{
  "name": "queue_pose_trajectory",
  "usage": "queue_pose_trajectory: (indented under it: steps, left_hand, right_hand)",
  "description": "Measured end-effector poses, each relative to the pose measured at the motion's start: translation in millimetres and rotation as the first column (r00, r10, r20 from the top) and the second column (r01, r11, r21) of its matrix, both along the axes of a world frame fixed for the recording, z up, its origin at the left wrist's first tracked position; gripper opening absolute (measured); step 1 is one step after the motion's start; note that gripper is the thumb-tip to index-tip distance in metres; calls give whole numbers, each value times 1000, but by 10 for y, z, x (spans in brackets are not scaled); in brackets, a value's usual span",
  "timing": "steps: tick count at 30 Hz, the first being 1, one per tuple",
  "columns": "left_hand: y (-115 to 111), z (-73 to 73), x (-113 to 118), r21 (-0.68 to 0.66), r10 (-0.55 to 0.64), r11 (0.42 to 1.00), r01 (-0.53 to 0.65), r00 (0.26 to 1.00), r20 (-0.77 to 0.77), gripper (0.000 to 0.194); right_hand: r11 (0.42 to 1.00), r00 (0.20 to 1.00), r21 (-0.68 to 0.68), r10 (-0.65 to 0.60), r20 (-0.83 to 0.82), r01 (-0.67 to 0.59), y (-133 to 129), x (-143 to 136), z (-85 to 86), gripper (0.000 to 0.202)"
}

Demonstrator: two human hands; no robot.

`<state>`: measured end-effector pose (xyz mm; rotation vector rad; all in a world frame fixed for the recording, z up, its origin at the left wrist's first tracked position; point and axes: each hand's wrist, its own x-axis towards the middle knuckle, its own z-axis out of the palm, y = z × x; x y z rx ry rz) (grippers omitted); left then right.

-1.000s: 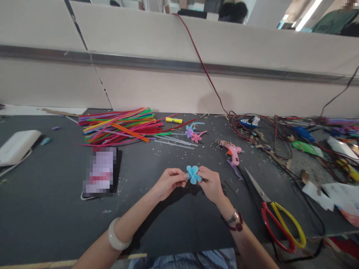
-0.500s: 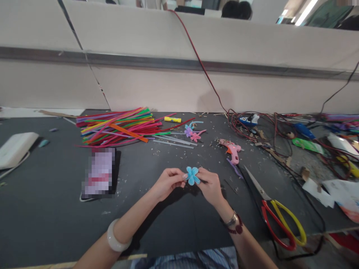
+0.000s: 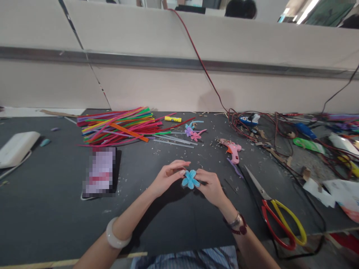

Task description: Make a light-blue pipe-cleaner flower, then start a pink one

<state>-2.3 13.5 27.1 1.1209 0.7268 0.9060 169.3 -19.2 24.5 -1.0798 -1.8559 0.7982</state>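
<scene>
A light-blue pipe-cleaner flower with several rounded petals is held above the dark table in front of me. My right hand pinches it from the right side, its fingers closed behind the petals. On the other side, my left hand has its fingers parted, the thumb near the upper left petal; whether it touches the petal I cannot tell. Beyond the hands lie small finished flowers, a purple one and a pink one, with some blue beside them.
A bundle of coloured pipe cleaners and a phone lie to the left. On the right are a pink glue gun, large scissors and tangled cords. A yellow tube sits near the wall.
My left fingers have opened from a pinch at the flower, the index finger lifting away. The blue flower has turned and shifted slightly left and down in my right hand.
</scene>
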Motion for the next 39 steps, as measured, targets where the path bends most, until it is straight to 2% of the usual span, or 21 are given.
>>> queue_pose_trajectory:
  steps: [3,5,13,20,24,28,35,39]
  left_hand:
    - [10,21,-18,148,-33,988,41,998,-52,17]
    - [15,16,-25,182,-39,982,52,996,-76,13]
    - [17,3,-28,159,-46,985,63,993,-107,9]
    - [5,25,-12,128,-24,991,35,996,-85,9]
    - [21,1,-15,46,27,999,-25,999,-40,16]
    - [32,-18,-8,-64,86,994,-88,996,-31,22]
    - [-21,-38,43,-163,-77,984,75,997,-1,19]
    - [-79,-91,83,-208,-99,974,95,995,-9,22]
  right_hand:
    - [1000,1000,-5,21,-3,-21,-5,14,24,17]
    - [1000,1000,-1,14,-5,-14,-11,24,37,16]
    - [1000,1000,23,-15,-10,15,-24,25,26,18]
    - [1000,1000,10,12,-16,-12,-15,25,23,15]
    - [1000,1000,26,-6,-28,7,-1,18,59,15]
    - [997,995,22,-75,-58,77,25,28,59,14]
    - [961,953,65,-256,-163,269,22,21,-42,12]
    - [960,956,84,-252,-150,267,5,-8,-47,14]
